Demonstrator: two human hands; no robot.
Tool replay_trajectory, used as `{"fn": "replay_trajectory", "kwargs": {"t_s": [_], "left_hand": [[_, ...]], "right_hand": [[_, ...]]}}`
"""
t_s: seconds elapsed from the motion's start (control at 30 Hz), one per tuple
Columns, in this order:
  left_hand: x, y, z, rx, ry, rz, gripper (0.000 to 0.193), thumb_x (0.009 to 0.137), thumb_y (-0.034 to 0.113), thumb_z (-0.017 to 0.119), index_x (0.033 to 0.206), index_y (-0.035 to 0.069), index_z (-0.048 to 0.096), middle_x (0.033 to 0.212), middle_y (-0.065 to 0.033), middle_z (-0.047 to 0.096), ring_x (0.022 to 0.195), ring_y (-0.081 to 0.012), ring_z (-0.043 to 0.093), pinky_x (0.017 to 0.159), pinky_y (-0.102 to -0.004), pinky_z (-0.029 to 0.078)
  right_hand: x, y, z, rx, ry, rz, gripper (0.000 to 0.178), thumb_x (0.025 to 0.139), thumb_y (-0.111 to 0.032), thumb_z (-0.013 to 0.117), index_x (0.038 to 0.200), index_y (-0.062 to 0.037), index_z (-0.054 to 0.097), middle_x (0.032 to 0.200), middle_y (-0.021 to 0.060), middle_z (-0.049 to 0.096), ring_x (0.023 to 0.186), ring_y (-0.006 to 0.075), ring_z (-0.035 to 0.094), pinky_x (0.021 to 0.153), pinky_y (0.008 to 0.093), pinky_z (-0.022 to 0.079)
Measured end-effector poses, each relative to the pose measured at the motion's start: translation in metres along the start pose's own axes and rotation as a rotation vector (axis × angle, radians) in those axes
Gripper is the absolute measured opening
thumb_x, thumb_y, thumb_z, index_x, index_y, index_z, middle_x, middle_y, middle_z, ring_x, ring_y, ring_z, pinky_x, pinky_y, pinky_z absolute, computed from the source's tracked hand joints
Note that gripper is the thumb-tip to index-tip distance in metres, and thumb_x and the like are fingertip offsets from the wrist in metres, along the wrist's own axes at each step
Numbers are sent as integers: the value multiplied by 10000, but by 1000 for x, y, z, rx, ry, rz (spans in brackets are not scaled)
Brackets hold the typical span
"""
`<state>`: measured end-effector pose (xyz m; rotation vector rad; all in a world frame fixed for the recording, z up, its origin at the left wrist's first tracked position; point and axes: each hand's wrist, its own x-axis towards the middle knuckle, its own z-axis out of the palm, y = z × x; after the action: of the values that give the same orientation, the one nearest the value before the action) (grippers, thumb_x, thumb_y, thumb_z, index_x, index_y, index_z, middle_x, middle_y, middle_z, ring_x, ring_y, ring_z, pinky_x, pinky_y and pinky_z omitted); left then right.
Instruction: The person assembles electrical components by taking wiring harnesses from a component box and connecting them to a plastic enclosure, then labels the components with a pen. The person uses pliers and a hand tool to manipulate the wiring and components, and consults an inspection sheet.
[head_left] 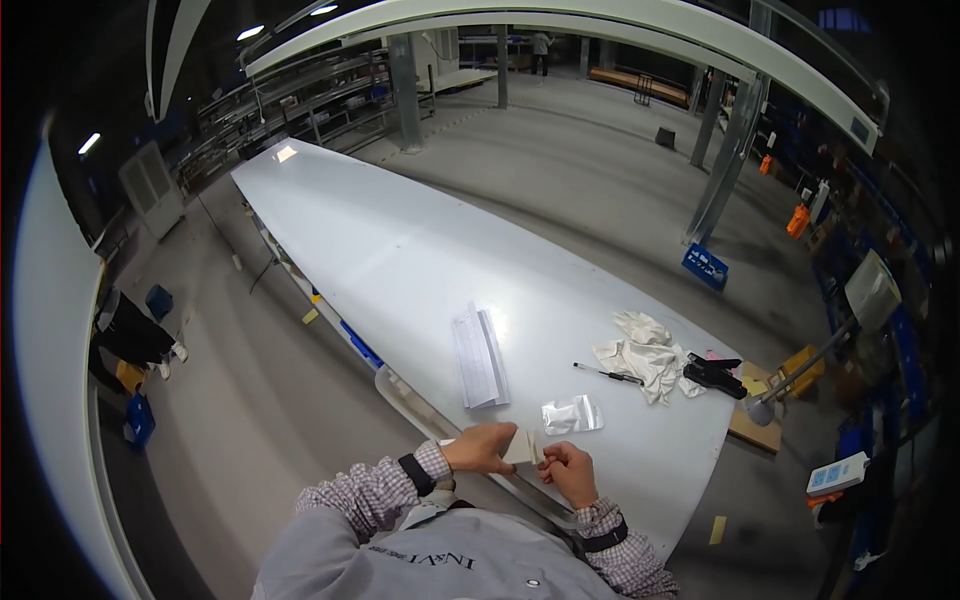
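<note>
At the near edge of the table, my left hand point(482, 448) grips a small white stack that looks like folded paper point(521, 449). The fingers of my right hand point(570, 474) are curled and pinch at the stack's right edge; their tips are partly hidden. Just beyond my hands lies a clear plastic bag point(573, 414) with something pale in it. A folded printed sheet point(480, 357) rests farther left. To the right are a black pen point(609, 373), a crumpled white cloth point(648, 358) and a black stapler point(714, 375).
The long white table point(400, 250) stretches away to the far left. A lamp point(872, 292) on a bent arm stands at its right end, near a wooden board point(757, 427). A blue bin point(705, 266) sits beyond the far edge. Another person point(132, 330) stands at left.
</note>
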<state>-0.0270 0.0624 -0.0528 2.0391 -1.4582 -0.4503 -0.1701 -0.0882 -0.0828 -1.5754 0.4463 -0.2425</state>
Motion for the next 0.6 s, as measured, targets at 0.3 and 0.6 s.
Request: {"fn": "replay_trajectory", "kwargs": {"t_s": [0.3,0.6], "left_hand": [[72,-72,-69,339,82,145,439,563,208,714,876,-14,501,818,-180,547,798,-348,560,692,-409,475],[45,-27,-83,-95,-179,325,519,627,190,705,1046,-15,480,645,-112,558,573,-243,565,519,-332,436]], "right_hand": [[21,-46,9,-506,45,-171,227,729,-75,590,938,11,595,907,167,596,787,282,610,753,363,484],[37,-79,47,-719,259,-785,307,675,-55,671,960,-8,565,1027,154,535,931,309,533,791,377,449]]}}
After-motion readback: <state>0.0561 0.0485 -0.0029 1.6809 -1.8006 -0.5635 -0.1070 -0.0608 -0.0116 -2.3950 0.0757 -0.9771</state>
